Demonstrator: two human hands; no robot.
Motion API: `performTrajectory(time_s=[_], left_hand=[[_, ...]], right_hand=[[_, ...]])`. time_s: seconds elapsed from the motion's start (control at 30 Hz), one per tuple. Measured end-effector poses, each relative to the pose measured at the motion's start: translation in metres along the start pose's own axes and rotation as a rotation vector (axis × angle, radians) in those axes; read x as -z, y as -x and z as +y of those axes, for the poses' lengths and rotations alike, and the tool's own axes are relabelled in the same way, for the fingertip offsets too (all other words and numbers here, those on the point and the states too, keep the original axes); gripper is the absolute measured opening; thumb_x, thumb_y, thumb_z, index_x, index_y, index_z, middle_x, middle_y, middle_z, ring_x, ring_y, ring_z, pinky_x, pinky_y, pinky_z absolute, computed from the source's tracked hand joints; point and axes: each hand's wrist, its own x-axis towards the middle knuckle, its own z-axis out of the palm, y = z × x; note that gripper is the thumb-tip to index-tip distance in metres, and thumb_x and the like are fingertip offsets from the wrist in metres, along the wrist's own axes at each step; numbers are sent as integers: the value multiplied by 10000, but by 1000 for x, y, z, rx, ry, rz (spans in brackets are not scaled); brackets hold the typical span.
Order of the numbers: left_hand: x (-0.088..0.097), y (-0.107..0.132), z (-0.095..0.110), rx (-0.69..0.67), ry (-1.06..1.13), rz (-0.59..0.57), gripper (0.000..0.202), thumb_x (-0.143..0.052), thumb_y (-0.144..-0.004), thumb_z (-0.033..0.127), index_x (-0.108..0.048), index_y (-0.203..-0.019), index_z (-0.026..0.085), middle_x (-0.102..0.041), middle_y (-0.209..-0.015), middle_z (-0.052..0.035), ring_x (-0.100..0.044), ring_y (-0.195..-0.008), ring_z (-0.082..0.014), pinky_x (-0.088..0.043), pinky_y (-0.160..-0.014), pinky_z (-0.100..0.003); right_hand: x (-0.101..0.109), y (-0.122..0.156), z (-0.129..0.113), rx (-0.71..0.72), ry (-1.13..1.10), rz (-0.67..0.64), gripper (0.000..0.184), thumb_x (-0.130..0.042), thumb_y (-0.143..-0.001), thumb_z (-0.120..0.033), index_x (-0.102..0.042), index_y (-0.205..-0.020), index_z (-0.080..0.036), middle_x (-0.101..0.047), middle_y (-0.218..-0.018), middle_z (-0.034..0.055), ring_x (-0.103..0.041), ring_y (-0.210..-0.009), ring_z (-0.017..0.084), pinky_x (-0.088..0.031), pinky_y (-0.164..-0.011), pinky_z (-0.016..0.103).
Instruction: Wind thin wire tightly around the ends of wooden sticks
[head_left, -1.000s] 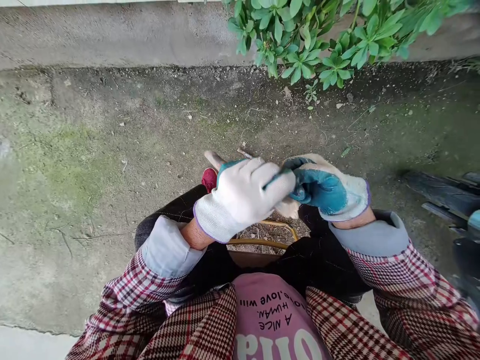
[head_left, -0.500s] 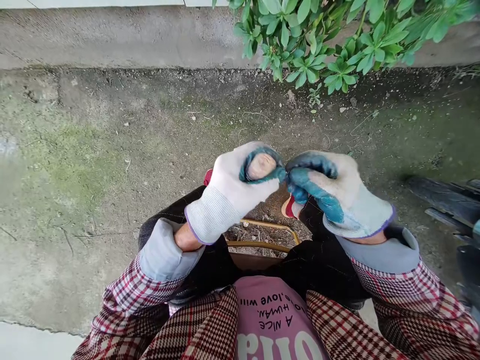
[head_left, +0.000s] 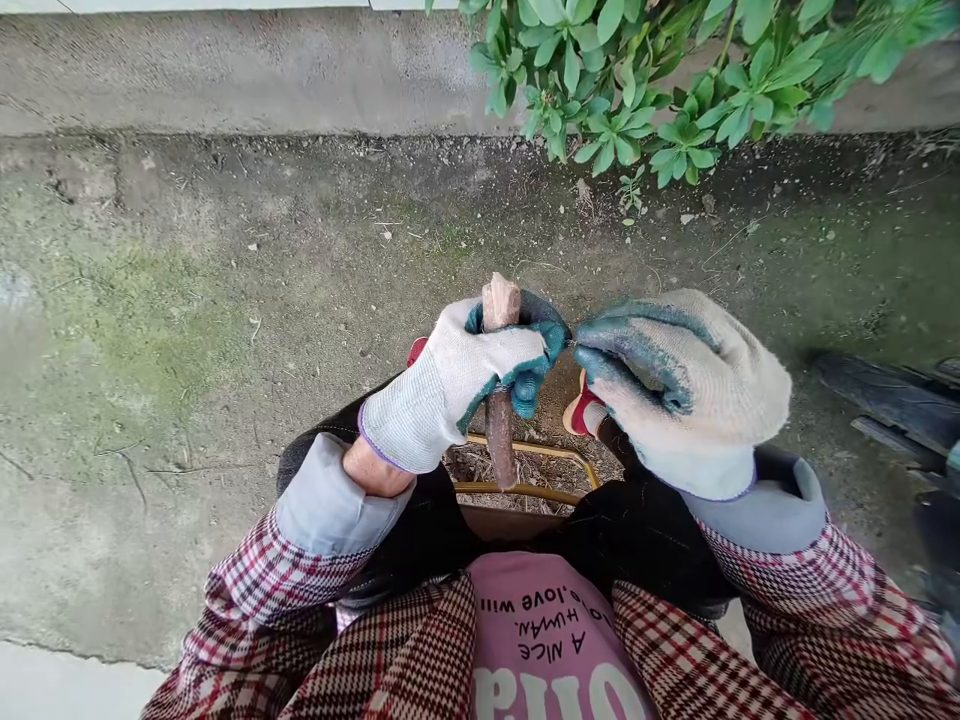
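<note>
My left hand (head_left: 457,375), in a white glove with a blue-green coated palm, is wrapped round a short brown wooden stick (head_left: 500,440). The stick's pale, rough end points up and away from me, and its darker end hangs over my lap. My right hand (head_left: 667,385), gloved the same way, is closed in a pinch just to the right. Its thumb and finger tips almost meet the left fingertips, where something small and dark shows between them. What it is, I cannot make out.
Below my hands is a yellow metal frame (head_left: 547,490) between my knees. A red shoe (head_left: 579,405) rests on the mossy ground (head_left: 150,330). A leafy green shrub (head_left: 622,90) overhangs a low concrete wall (head_left: 247,75). A dark wheel (head_left: 877,395) stands at the right.
My left hand has turned, so the stick now shows along its length instead of end-on. My right hand has rotated, its back more in view, staying close to the left fingertips.
</note>
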Motion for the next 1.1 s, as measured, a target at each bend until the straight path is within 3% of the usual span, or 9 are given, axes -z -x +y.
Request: performTrajectory(time_s=[0.1, 0.27, 0.43, 0.57, 0.63, 0.87, 1.0, 1.1], left_hand=[[-1, 1, 2, 32, -17, -9, 183, -739, -699, 314, -653, -789, 181, -585, -609, 26, -538, -508, -108, -464, -466, -230], [1, 1, -2, 25, -6, -40, 197, -753, -695, 319, -651, -794, 183, -584, -584, 34, -543, -500, -111, -470, -468, -234], [-3, 0, -7, 26, 128, -81, 240, -768, -700, 362, -601, -743, 194, -556, -570, 37, -513, -472, -101, -474, -461, -247], [-5, 0, -6, 42, 155, -71, 235, -772, -688, 330, -577, -702, 198, -543, -559, 35, -507, -473, -100, -453, -440, -234], [-4, 0, -5, 19, 103, -34, 216, -777, -695, 313, -601, -716, 190, -559, -577, 34, -519, -488, -99, -451, -449, -229], [-14, 8, -2, -136, -141, 153, 182, -786, -772, 274, -622, -748, 200, -595, -628, 31, -605, -601, -140, -500, -540, -263], [-19, 11, -6, -293, -333, 277, 123, -751, -798, 211, -629, -780, 213, -646, -714, 22, -639, -708, -163, -524, -630, -290], [-15, 11, -9, -420, -526, 292, 108, -749, -799, 203, -644, -810, 229, -684, -796, 16, -642, -746, -171, -538, -719, -326]], right_hand=[[2, 0, 0, 17, -5, -42, 167, -669, -997, -310, -781, -1104, -249, -780, -1095, 102, -757, -1001, 303, -614, -835, 438], [-2, -1, 1, 97, 52, 55, 151, -730, -950, -313, -742, -1049, -200, -783, -1002, 104, -755, -889, 274, -634, -791, 406], [-2, -1, 0, 89, 101, 65, 161, -680, -979, -336, -721, -1080, -217, -793, -1030, 99, -775, -929, 283, -645, -804, 403], [3, -2, -2, 47, 102, -61, 144, -657, -1002, -323, -743, -1087, -245, -793, -1064, 94, -766, -959, 286, -632, -814, 421], [4, -4, -2, 18, 72, -117, 160, -634, -1011, -320, -755, -1100, -266, -785, -1078, 90, -756, -984, 297, -622, -824, 443], [-2, -6, 1, 106, 89, -42, 104, -688, -956, -275, -742, -1027, -223, -775, -980, 91, -738, -870, 277, -617, -754, 411], [-5, -7, -2, 28, 115, -92, 138, -661, -941, -292, -750, -1008, -211, -771, -945, 88, -734, -843, 274, -588, -713, 400], [-5, -9, -6, -69, 92, -151, 133, -646, -907, -270, -752, -960, -209, -776, -918, 79, -736, -824, 271, -560, -679, 379]])
